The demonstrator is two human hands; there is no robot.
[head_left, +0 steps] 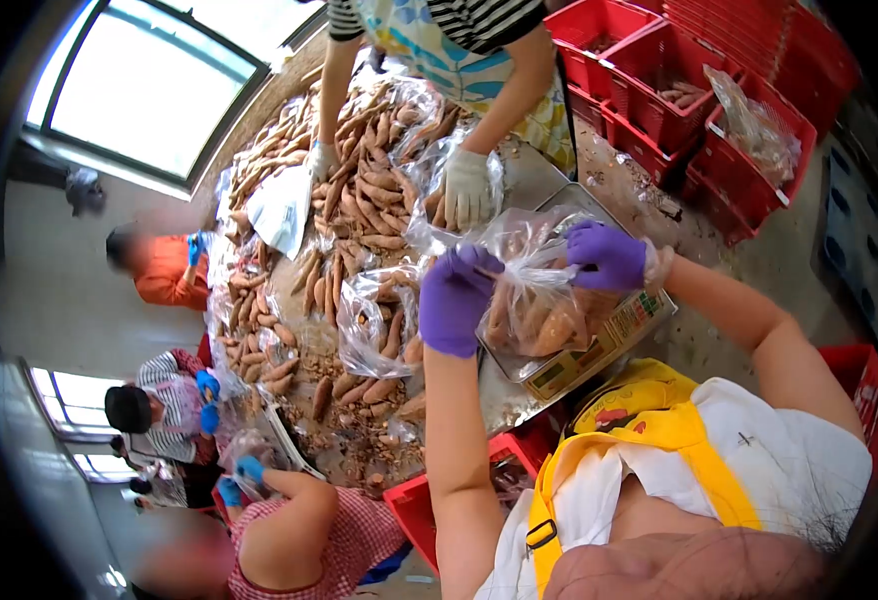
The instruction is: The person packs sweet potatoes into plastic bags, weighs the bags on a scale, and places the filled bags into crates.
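Observation:
A clear plastic bag [534, 318] of sweet potatoes sits on a weighing scale [614, 335], its neck gathered and twisted. My left hand [457, 300], in a purple glove, pinches the gathered plastic on the left side of the neck. On the other side, my right hand [604, 256], gloved the same way, is closed on the bag's plastic. Left of my left hand lies another clear bag [374, 320] with sweet potatoes in it. Loose sweet potatoes [369, 200] are heaped over the table beyond.
Across the table, a co-worker's white-gloved hand [469, 190] reaches into a bag. Other people work along the left side. Red crates [659, 95] are stacked at the upper right, and a red crate [419, 515] stands below the table edge.

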